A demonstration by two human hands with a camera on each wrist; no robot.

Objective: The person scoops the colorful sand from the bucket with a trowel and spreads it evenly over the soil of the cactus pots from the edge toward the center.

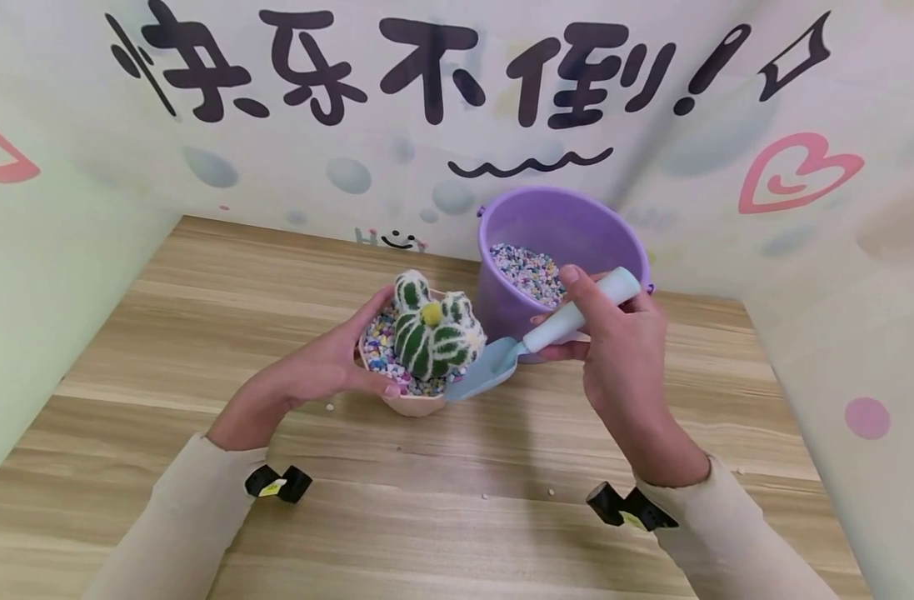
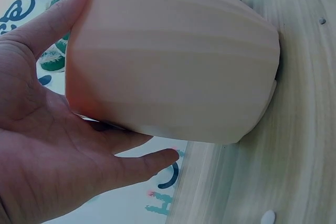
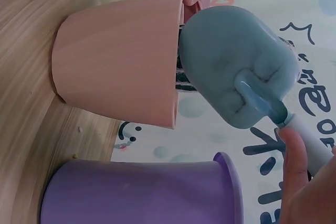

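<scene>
My left hand (image 1: 337, 354) grips the rim of a pale peach flower pot (image 2: 173, 56), thumb at the near side and fingers behind. In the pot a green cactus (image 1: 430, 337) with white fuzzy ribs and a yellow tuft stands in multicoloured pebbles (image 1: 382, 337). My right hand (image 1: 621, 358) holds a small trowel (image 1: 569, 321) by its pale handle. The light blue blade (image 3: 236, 61) is at the pot's right rim, beside the cactus. In the right wrist view the blade's underside shows, covering part of the cactus.
A purple bucket (image 1: 490, 296) with multicoloured pebbles inside stands behind the trowel, right of the pot. A few stray pebbles (image 1: 330, 407) lie on the wooden tabletop (image 1: 397, 517). A printed cloth wall (image 1: 292, 167) closes off the back.
</scene>
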